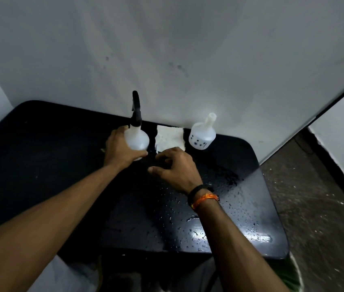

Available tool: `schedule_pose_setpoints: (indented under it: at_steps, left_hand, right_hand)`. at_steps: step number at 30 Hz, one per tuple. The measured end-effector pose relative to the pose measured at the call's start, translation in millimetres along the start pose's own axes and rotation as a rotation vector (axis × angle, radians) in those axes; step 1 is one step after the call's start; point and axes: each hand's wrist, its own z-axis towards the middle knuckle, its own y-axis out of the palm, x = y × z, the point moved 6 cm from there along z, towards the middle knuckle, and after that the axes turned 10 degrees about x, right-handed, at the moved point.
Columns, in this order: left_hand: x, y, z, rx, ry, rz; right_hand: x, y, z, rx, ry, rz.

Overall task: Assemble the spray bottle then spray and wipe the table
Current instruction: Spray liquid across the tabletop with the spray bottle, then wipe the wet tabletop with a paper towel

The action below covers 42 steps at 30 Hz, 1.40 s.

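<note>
A: What are the hands doing?

B: The left hand [122,149] has its fingers and thumb wrapped round the body of the spray bottle [136,138], which stands upright on the counter [40,165] with its black trigger head [136,108] already seated. The right hand [174,165] hovers just beside the bottle's base, fingers loosely curled; it seems to hold nothing, though its fingertips are shadowed.

A: So which step is this?

B: Assembly looks finished, and droplets [198,218] bead the near right part of the counter, so spraying has probably happened. The person appears to be setting the bottle down and turning to the wipe.

A: What does the next move call for?

B: Likely the right hand reaching forward to the white cloth [170,137], which lies flat just beyond its fingers, between the bottle and a second, capless bottle [202,135] near the wall [188,49]. It would then be drawn back over the wet patch.
</note>
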Motion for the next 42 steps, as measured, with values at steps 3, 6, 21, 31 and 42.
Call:
schedule_pose_setpoints:
  at_steps: [3,6,21,31,42]
  left_hand:
    - [-5.5,-2.4,16.1,0.031,-0.044,-0.003]
    - [-18.6,-9.9,26.1,0.105,-0.164,0.031]
    - [3.9,14.7,-22.9,-0.034,0.178,0.082]
    - [-9.2,59.3,-34.7,-0.338,0.589,0.439]
    - [-7.2,65.4,-36.8,-0.319,0.63,0.573]
  right_hand:
    - [3.3,2.0,-0.3,-0.011,-0.001,-0.017]
    - [6.7,4.5,1.0,-0.022,-0.002,-0.033]
    - [36.9,27.8,21.3,-0.089,0.037,-0.226]
    - [45.7,57.9,49.2,-0.106,-0.061,-0.362]
    - [58.5,80.1,57.9,-0.198,-0.119,-0.487]
